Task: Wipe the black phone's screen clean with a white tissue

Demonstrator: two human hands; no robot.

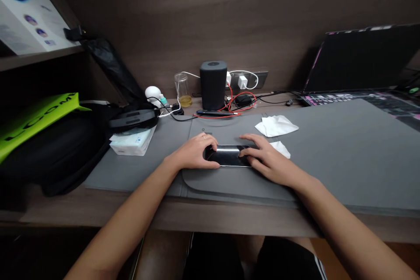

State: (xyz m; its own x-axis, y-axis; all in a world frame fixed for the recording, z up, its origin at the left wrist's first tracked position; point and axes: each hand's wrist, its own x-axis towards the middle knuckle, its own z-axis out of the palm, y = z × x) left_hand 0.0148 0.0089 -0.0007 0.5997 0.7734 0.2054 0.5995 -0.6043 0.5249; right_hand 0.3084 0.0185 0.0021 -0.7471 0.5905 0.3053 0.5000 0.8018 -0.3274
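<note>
We judge this steadying: left hand (197, 151) clamping glossy black rectangular phone (227, 158), right hand (271, 159) splayed across it; further touch requires care.

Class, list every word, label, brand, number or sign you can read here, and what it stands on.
"LCOM", then a cut-off letter: on the lime-green item.
White-and-blue box: lettering cut off, too blurred to read.
Tissue pack: markings too small to read.

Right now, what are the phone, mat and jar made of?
Phone: probably glass in front, dark and glossy, with a bright reflection.
Mat: maybe felt or faux leather; matte grey, no shine.
Jar: likely smooth glass, possibly plastic; it's see-through.
</note>
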